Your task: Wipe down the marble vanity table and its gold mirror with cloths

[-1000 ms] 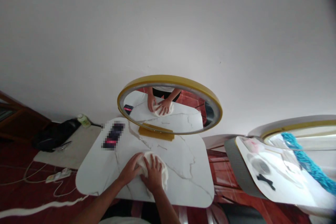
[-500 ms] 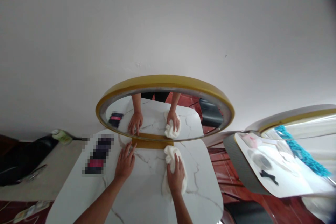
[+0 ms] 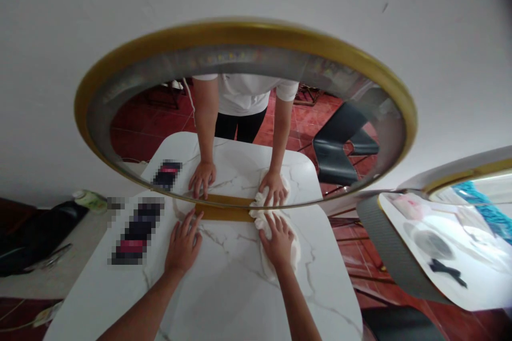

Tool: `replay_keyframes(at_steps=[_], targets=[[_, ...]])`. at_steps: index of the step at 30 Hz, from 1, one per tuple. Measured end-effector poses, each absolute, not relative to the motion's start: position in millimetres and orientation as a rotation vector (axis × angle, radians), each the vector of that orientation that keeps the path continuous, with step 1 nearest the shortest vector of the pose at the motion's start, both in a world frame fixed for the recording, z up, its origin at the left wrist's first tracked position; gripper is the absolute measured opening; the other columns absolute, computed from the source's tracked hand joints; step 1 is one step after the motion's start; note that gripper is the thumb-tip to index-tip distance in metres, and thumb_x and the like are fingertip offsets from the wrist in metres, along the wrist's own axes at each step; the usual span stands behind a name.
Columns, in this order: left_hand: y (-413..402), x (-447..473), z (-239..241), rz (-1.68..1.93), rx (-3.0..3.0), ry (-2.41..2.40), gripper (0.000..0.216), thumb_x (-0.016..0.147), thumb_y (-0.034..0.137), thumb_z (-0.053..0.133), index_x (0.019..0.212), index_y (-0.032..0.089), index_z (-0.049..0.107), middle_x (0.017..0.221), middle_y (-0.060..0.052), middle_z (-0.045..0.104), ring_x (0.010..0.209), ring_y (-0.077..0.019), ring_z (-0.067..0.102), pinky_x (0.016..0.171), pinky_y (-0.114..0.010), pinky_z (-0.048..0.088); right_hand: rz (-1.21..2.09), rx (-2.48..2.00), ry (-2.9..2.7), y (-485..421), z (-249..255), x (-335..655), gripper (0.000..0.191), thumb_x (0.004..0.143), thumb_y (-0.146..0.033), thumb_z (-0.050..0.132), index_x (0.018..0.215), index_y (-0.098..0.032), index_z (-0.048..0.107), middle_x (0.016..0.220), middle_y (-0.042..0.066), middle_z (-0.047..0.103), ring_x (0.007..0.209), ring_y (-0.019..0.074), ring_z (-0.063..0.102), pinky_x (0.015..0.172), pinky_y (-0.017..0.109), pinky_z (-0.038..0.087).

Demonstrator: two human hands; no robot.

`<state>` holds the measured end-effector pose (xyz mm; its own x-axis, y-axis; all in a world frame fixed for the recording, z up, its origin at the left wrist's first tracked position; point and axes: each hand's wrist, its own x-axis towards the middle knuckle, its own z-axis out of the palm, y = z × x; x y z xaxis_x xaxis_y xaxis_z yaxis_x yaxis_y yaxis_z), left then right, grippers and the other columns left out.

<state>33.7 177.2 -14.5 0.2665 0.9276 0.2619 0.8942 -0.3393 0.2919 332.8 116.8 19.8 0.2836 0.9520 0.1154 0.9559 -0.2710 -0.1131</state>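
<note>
My left hand (image 3: 183,245) rests on the white marble-patterned table (image 3: 224,287) with its fingers spread, the fingertips at the left end of the gold mirror base (image 3: 224,212). My right hand (image 3: 279,240) presses on a crumpled white cloth (image 3: 296,256), its fingers bent over it. Part of the cloth lies hidden under the palm, and its front edge touches the right end of the base. Above stands a round gold-framed mirror (image 3: 240,122), which reflects both arms, the cloth and a white shirt.
A pixelated dark object with a pink band (image 3: 136,232) lies on the table's left side. Beyond the left edge are a green-white bottle (image 3: 90,201) and a black bag (image 3: 44,234). To the right stand a second table (image 3: 476,293) with another mirror and a black chair (image 3: 400,324).
My right hand and the cloth have slid to the right and slightly forward against the base. The left hand stays by the base. My view has shifted, and the mirror looks larger.
</note>
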Motion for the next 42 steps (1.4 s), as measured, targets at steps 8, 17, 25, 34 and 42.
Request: replay_keyframes(at_steps=[8, 17, 25, 34, 42], targets=[[177.7, 35.9, -21.5, 0.557, 2.428, 1.784, 0.058, 0.084, 0.023, 0.042, 0.141, 0.026, 0.034, 0.148, -0.005, 0.031, 0.132, -0.0237, 0.035, 0.111, -0.044, 0.020, -0.050, -2.272, -2.036, 97.9, 17.2, 317.1, 0.049, 0.087, -0.037, 0.050, 0.135, -0.041, 0.040, 0.148, -0.003, 0.030, 0.133, 0.0302, 0.022, 0.097, 0.047, 0.028], [175.4, 38.0, -14.7, 0.509, 2.430, 1.804, 0.057, 0.085, 0.022, 0.041, 0.141, 0.025, 0.032, 0.148, -0.006, 0.030, 0.133, -0.0221, 0.033, 0.111, -0.042, 0.019, -0.055, -2.406, -1.971, 101.0, 18.1, 336.6, 0.051, 0.091, -0.040, 0.042, 0.140, -0.039, 0.031, 0.151, -0.001, 0.023, 0.132, 0.0300, 0.024, 0.096, 0.047, 0.029], [175.2, 39.8, -14.1, 0.504, 2.432, 1.804, 0.057, 0.084, 0.022, 0.041, 0.141, 0.024, 0.033, 0.148, -0.006, 0.030, 0.133, -0.0222, 0.033, 0.111, -0.042, 0.019, -0.061, -2.420, -1.981, 103.9, 19.2, 343.0, 0.051, 0.091, -0.040, 0.041, 0.141, -0.040, 0.028, 0.152, -0.004, 0.020, 0.133, 0.0295, 0.022, 0.096, 0.048, 0.028], [175.1, 39.8, -15.1, 0.502, 2.419, 1.803, 0.058, 0.084, 0.022, 0.041, 0.141, 0.026, 0.032, 0.149, -0.005, 0.029, 0.133, -0.0221, 0.033, 0.111, -0.043, 0.018, -0.018, -2.280, -2.100, 85.6, 19.1, 326.3, 0.050, 0.091, -0.039, 0.042, 0.139, -0.042, 0.031, 0.151, -0.007, 0.021, 0.134, 0.0294, 0.021, 0.096, 0.046, 0.029], [175.5, 39.3, -14.0, 0.511, 2.431, 1.790, 0.059, 0.084, 0.022, 0.043, 0.141, 0.026, 0.032, 0.148, -0.006, 0.030, 0.133, -0.0225, 0.033, 0.111, -0.043, 0.019, -0.023, -2.473, -1.850, 108.9, 20.4, 342.5, 0.053, 0.092, -0.042, 0.038, 0.143, -0.039, 0.023, 0.149, -0.002, 0.026, 0.131, 0.0300, 0.024, 0.095, 0.048, 0.029]])
